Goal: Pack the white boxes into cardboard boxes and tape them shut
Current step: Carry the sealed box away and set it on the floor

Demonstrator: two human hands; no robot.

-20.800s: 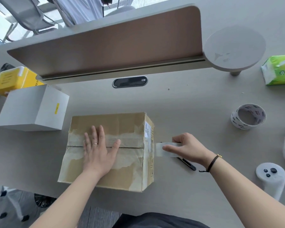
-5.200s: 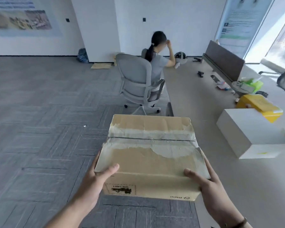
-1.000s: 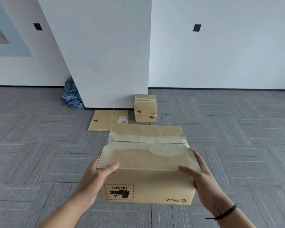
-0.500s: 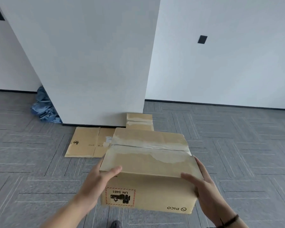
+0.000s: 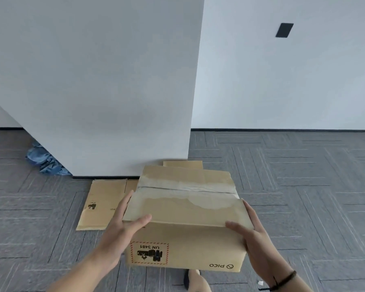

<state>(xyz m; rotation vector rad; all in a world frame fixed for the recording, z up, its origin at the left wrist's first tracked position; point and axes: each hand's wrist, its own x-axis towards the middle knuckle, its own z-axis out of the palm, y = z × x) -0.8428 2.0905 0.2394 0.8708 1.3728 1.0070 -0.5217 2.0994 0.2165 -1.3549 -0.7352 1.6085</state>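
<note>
Item: brown corrugated cardboard box (image 5: 184, 209), closed, its top seam covered by a strip of clear tape over torn, whitened paper. The near side carries a red-bordered "UN 3481" label at the left and a "PICO" mark at the right, both upside down to the wearer. Position: held in the air above the grey patterned carpet floor (image 5: 303, 186), in the near centre of the scene, top tilted slightly toward the wearer.

Left hand (image 5: 125, 225): grips the box's left side, fingers flat along the side panel, thumb hooked over the near top edge.

Right hand (image 5: 250, 234): grips the box's right side the same way, thumb resting on the near top edge; a dark cord bracelet (image 5: 282, 282) circles the wrist.

Surroundings: flattened brown cardboard sheet (image 5: 102, 204) lying on the floor to the left, partly behind the held box. Second brown cardboard box (image 5: 182, 164) on the floor, just beyond the held one, mostly hidden. White square pillar (image 5: 97, 81) behind both. Crumpled blue fabric (image 5: 44, 161) at the pillar's far left base. Small dark wall plate (image 5: 284, 30) on the far right wall.
</note>
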